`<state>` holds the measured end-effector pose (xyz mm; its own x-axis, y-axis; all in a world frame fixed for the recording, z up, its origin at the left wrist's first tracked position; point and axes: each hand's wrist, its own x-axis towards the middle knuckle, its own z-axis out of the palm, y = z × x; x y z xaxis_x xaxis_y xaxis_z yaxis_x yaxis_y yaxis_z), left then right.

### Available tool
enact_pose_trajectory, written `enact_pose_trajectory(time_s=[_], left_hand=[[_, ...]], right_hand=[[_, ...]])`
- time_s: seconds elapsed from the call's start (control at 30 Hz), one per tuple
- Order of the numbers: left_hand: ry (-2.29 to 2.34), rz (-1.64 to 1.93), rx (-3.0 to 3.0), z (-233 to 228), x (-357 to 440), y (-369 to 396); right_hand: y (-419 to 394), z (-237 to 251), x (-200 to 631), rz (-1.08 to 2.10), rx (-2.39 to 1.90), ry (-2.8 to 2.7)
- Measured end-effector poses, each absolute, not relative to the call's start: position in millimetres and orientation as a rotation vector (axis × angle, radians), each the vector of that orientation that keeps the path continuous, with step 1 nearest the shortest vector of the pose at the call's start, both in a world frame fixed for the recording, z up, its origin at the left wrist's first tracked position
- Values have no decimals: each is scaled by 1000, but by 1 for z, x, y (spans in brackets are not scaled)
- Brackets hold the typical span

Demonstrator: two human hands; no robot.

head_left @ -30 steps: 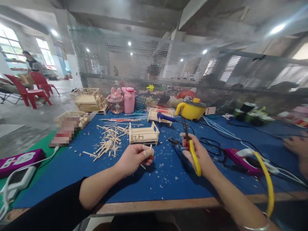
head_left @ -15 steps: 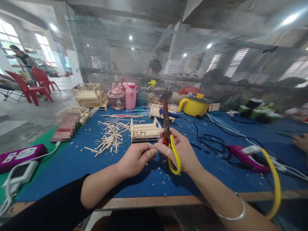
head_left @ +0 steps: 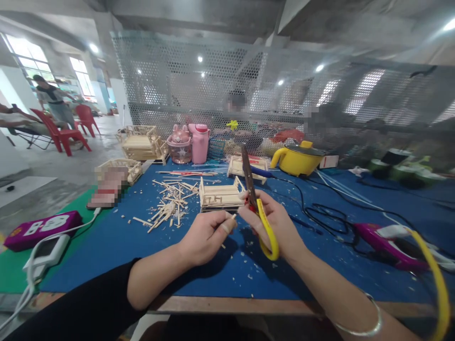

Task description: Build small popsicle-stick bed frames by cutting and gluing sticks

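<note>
Both hands (head_left: 245, 227) (fingers curled) meet at centre.

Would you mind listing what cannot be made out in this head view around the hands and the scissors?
- Small stick in the left hand: mostly hidden by the fingers; its length is unclear.
- Scissors in the right hand: whether the blades are open or closed is too small to tell.
- Flat item at the table's left: blurred out.
- Yellow cable: cut off by the bottom-right edge.
</note>
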<state>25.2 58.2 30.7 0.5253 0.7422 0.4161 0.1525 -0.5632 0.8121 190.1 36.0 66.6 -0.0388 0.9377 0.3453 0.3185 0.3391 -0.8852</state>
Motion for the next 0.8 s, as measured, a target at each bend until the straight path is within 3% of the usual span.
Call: enact_pose_trajectory(time_s=[0.27,0.47,0.8], left_hand=[[716,1126,1970,35,24,56],[738,1135,1971,32,24,56],[544,1119,2047,32,23,53]], right_hand=[[26,65,222,665,-1190,-2063],[14,66,222,648,-1211,-2130],[4,70,217,335,-1354,-2208]])
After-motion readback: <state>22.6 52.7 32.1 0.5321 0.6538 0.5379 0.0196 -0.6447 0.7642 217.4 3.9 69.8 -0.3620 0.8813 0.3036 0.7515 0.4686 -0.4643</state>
